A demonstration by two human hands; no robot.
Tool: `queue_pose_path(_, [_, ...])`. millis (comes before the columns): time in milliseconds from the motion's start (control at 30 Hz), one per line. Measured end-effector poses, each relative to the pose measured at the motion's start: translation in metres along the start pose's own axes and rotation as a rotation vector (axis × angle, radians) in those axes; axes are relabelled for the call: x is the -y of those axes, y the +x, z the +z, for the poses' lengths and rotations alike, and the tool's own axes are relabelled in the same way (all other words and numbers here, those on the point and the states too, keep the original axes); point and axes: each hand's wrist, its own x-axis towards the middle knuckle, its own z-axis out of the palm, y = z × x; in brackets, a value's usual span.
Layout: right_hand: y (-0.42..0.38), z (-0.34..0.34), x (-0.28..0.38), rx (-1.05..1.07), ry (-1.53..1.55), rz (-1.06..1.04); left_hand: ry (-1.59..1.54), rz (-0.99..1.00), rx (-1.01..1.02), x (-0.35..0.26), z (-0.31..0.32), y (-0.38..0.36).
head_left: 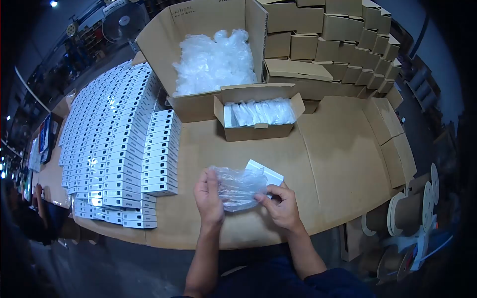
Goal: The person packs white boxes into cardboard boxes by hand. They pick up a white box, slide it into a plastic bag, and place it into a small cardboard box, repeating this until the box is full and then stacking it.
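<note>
Between my hands, just above the cardboard-covered table [268, 233], stretches a clear plastic bag [236, 188]. My left hand [208, 196] grips its left edge, thumb up. At the bag's lower right, my right hand [280, 203] pinches the plastic between thumb and fingers. Partly hidden behind the bag and my right hand is a flat white box [268, 174]. Whether the bag has anything inside, I cannot make out. Beyond my hands stands an open carton [258, 133] holding a row of plastic-wrapped white items [263, 112].
Tall stacks of small white boxes [114, 139] fill the left side. Behind the carton, a large open box [198, 20] holds a heap of clear plastic bags [213, 62]. Closed brown cartons [343, 30] are piled at the back right. Spools [412, 208] stand beyond the right edge.
</note>
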Motion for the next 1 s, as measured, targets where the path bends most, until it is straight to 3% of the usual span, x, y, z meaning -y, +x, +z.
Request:
queue_pose_path(67, [-0.004,0.003,0.002,-0.041,-0.048,-0.006,-0.001,0.178,-0.112,0.006,-0.018,0.01])
queue_pose_path(100, [-0.004,0.005,0.003,-0.063,-0.07,-0.013,0.005,0.2,-0.134,-0.019,-0.006,0.005])
queue_pose_path(200, [-0.001,0.007,0.011,-0.114,-0.23,-0.16,0.674,0.818,-0.082,-0.037,-0.006,0.003])
queue_pose_path(267, [0.003,0.01,0.014,-0.125,-0.255,-0.297,0.976,0.812,0.149,-0.06,0.003,-0.004])
queue_pose_path(333, [0.005,0.005,0.012,-0.079,-0.348,-0.308,1.153,0.803,0.4,-0.074,0.016,0.002])
queue_pose_path(500, [0.008,0.0,0.014,-0.047,-0.353,-0.262,1.022,0.8,0.626,-0.052,0.007,0.019])
queue_pose_path(600, [0.008,-0.004,0.024,0.042,-0.361,-0.18,1.084,0.62,0.598,-0.046,0.0,0.017])
queue_pose_path(700, [0.007,-0.009,0.02,0.136,-0.34,-0.071,1.094,0.607,0.46,-0.042,0.0,0.024])
queue_pose_path(800, [0.003,-0.01,0.015,0.129,-0.356,0.016,0.996,0.722,0.265,-0.037,-0.011,0.035])
queue_pose_path(833, [0.002,-0.01,0.01,0.079,-0.33,0.036,0.829,0.647,0.124,-0.027,-0.016,0.036])
queue_pose_path(933, [0.0,-0.006,-0.003,-0.054,-0.274,0.046,0.219,0.517,-0.045,-0.015,0.002,0.03])
queue_pose_path(967, [0.001,-0.006,-0.004,-0.083,-0.269,0.013,0.003,0.276,0.069,0.003,-0.017,0.02])
queue_pose_path(1000, [0.003,-0.004,-0.006,-0.112,-0.262,-0.023,-0.004,0.134,0.087,0.009,-0.017,0.011])
